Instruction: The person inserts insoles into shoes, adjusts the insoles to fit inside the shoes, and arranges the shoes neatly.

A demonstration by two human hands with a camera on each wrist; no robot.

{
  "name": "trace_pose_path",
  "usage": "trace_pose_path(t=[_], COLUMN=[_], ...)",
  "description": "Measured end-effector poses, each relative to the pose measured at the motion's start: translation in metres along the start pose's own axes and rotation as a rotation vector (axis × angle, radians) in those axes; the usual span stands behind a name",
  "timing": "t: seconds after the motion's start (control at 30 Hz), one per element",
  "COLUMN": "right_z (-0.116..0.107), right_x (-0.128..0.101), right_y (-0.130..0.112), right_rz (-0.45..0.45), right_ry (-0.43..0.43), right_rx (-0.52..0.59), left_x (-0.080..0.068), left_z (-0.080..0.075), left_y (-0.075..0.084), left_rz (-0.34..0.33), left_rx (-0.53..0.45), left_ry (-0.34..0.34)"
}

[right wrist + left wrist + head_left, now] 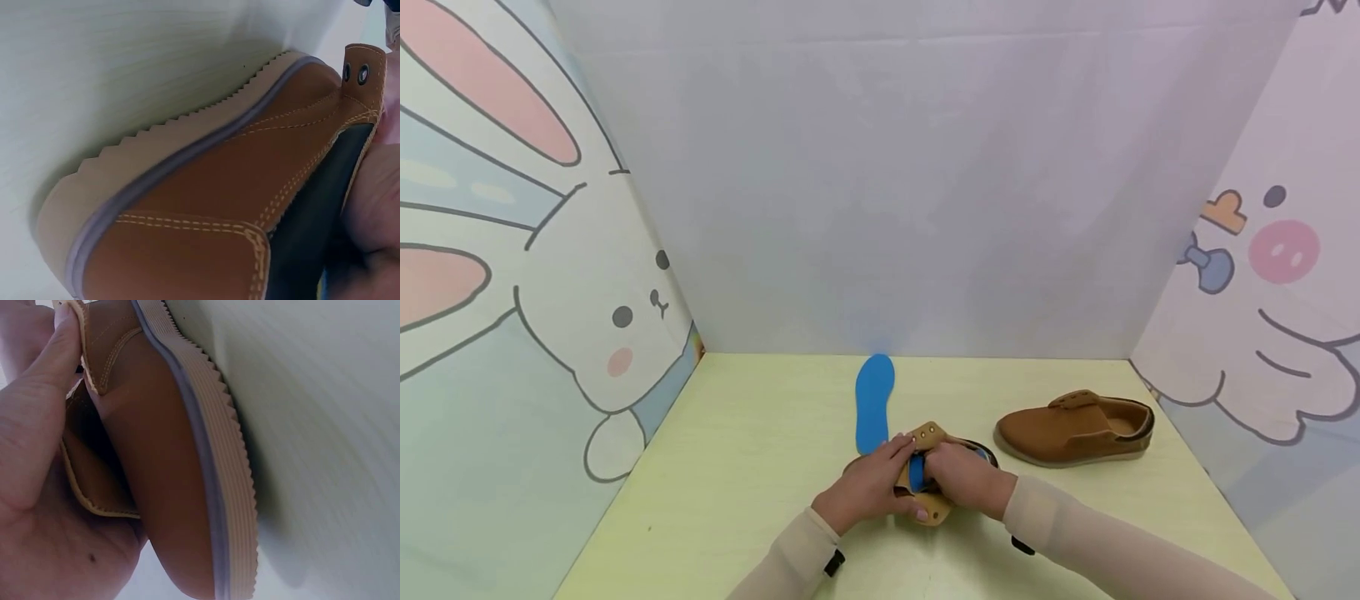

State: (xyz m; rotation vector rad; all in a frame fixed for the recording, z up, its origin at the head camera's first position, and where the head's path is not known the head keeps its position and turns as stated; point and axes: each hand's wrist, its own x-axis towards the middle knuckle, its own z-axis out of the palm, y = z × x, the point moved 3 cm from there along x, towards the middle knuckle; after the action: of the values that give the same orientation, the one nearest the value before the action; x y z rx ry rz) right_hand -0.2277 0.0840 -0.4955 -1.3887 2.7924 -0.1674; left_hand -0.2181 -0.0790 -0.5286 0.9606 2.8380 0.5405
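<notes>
A brown leather shoe [156, 450] with eyelet flaps sits on the table between my hands, its toe to the left in the head view. My left hand [874, 482] grips it across the front of the opening, with the thumb on the near eyelet flap [934, 508] and the fingers by the far one. Reaching into the opening, my right hand [962, 477] has bent fingers at a blue insole [917, 472]; the fingertips are hidden. Blue also shows at the heel end, behind the right hand. In the right wrist view the shoe's heel side [175, 256] faces the camera.
A second blue insole [872, 404] lies flat on the pale yellow table [760, 433], behind the left hand. To the right stands the matching brown shoe [1067, 433], toe to the left. Cloth walls with cartoon animals [587, 308] enclose the table.
</notes>
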Motion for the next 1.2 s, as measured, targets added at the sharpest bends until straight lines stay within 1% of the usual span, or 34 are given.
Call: trace_pose_path(t=[0.1, 0.33, 0.5, 0.7, 0.87, 1.03, 1.2], right_z=[-0.004, -0.014, -0.011, -0.007, -0.007, -0.011, -0.011], right_x=[-0.001, -0.008, -0.009, -0.007, -0.009, -0.015, -0.017], right_y=[0.0, 0.0, 0.003, 0.006, 0.008, 0.011, 0.018], right_rz=[-0.006, -0.013, -0.027, -0.008, -0.022, -0.002, 0.014], right_ry=[-0.016, -0.076, -0.086, -0.105, -0.089, -0.128, -0.152], right_rx=[-0.006, -0.129, -0.086, -0.031, -0.016, -0.015, 0.043], left_x=[0.001, 0.002, 0.001, 0.001, 0.001, 0.001, 0.001], left_z=[-0.001, 0.0, 0.003, 0.005, 0.003, 0.003, 0.004], left_y=[0.0, 0.0, 0.0, 0.0, -0.002, -0.002, -0.001], left_rz=[0.003, -0.002, -0.006, 0.008, 0.013, 0.009, -0.008], left_rx=[-0.002, -0.006, -0.017, -0.024, -0.016, -0.007, -0.001], left_ry=[-0.002, -0.016, -0.01, -0.009, -0.004, -0.011, -0.011])
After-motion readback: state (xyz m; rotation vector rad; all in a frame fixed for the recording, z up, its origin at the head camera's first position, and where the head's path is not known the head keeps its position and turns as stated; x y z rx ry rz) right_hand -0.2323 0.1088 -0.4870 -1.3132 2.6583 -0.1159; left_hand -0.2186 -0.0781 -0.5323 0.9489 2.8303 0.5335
